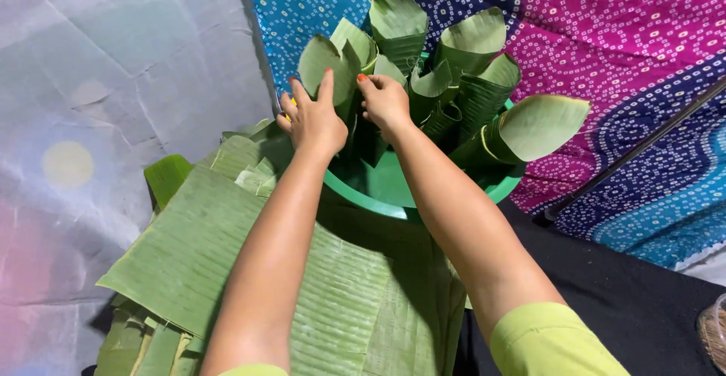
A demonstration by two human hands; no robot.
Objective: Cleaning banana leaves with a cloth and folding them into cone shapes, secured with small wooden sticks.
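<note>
Fingers (327, 88) of both hands set a leaf cone (327, 69) in the green bowl (393, 191)

Left hand (311, 122) spread flat on the cone, right hand (384, 102) curled around it. More cones (469, 43) stand just behind; flat leaves (227, 247) lie below. Letting go should be gentle so it stays up

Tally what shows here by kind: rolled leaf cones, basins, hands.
Rolled green banana-leaf cones standing in the basin: about 9, some partly hidden
Round green plastic basin: 1
Bare hands on the cones: 2, left hand and right hand
Stack of flat green banana-leaf sheets: 1, sheets uncountable
Total: about 13
</note>
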